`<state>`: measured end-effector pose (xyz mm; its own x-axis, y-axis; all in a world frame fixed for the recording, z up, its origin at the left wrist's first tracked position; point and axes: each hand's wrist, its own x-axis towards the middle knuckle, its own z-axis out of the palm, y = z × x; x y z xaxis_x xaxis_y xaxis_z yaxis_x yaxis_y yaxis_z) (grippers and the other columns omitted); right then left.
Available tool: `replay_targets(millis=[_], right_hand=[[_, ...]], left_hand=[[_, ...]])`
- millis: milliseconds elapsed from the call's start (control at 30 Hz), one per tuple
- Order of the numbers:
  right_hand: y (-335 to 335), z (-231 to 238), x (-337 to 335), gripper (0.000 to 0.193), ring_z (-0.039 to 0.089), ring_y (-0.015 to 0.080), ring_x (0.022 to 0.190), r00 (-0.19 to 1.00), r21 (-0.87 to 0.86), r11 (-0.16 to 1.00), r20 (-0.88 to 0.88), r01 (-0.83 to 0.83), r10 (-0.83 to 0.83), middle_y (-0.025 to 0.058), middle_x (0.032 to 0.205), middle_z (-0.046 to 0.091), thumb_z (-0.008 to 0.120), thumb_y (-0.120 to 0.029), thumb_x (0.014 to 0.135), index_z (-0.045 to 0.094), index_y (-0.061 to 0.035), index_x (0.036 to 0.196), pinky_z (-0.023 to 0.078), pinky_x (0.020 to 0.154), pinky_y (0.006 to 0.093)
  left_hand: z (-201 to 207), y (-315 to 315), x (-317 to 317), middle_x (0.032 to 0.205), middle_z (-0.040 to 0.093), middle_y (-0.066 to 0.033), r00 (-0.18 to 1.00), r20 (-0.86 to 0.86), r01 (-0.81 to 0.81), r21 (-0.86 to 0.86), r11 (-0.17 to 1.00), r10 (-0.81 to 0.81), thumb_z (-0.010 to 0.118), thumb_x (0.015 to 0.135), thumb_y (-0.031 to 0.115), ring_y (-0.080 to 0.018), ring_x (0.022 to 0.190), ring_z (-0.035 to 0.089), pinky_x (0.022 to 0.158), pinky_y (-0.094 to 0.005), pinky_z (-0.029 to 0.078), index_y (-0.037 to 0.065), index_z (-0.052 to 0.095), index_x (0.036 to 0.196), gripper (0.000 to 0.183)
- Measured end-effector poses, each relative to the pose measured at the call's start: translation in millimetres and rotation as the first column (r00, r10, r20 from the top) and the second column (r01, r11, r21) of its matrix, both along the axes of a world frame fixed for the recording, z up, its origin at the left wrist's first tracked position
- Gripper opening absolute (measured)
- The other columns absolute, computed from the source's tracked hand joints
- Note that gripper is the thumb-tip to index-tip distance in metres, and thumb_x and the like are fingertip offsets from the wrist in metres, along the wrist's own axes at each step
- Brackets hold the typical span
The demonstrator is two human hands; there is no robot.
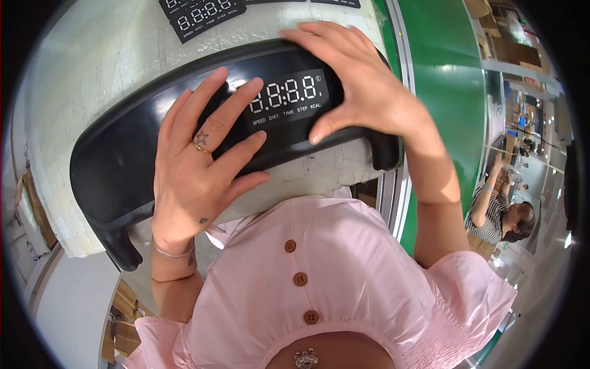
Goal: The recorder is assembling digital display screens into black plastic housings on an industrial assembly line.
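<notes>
A long, curved black console panel (117, 166) with a downturned leg at each end lies in front of me. On its face is a dark rectangular display label (287, 101) with white digit segments and a row of small print. My left hand (192, 163) rests flat on the panel, fingers spread, with the index fingertip over the label's left end. Arched over the panel's right part is my right hand (372, 83), its fingers spread along the far edge and its thumb on the face near the lower edge, right of the label.
Beneath the panel is a pale, plastic-wrapped block (61, 123). Loose dark display labels (206, 18) lie at its far side. A green surface with a metal rail (402, 67) runs along the right. Farther right, a person in a striped top (488, 215) is at work.
</notes>
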<state>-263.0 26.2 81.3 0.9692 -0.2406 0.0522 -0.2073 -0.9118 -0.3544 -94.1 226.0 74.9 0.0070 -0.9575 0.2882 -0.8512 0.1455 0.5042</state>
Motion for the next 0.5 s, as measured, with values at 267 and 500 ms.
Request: replay_targets(millis=[267,500], right_hand=[[-33,7,89,0.039,0.061,0.014,0.082,0.909,0.583,0.805,-0.386,0.109,0.156,0.0084,0.089,0.066,0.064,-0.039,0.088,0.067,-0.0021,0.1,0.049,0.076,0.0277],[-29,145,19,0.048,0.048,0.0071,0.062,0.952,0.368,0.929,-0.267,-0.042,0.149,-0.0012,0.062,0.049,0.069,-0.048,0.077,0.059,-0.0015,0.079,0.037,0.054,0.0254]], left_hand=[[0,0,-5,0.124,0.059,-0.0088,0.999,0.029,0.031,-0.158,0.987,-0.027,0.078,0.048,0.02,-0.0342,0.122,0.049,0.093,-0.0479,0.043,0.004,0.05,0.065,0.037],[46,46,-33,0.108,0.067,-0.0076,0.945,0.086,0.32,-0.458,0.829,-0.317,0.072,0.067,0.014,-0.0243,0.091,0.065,0.077,-0.0358,0.054,0.01,0.063,0.072,0.011]])
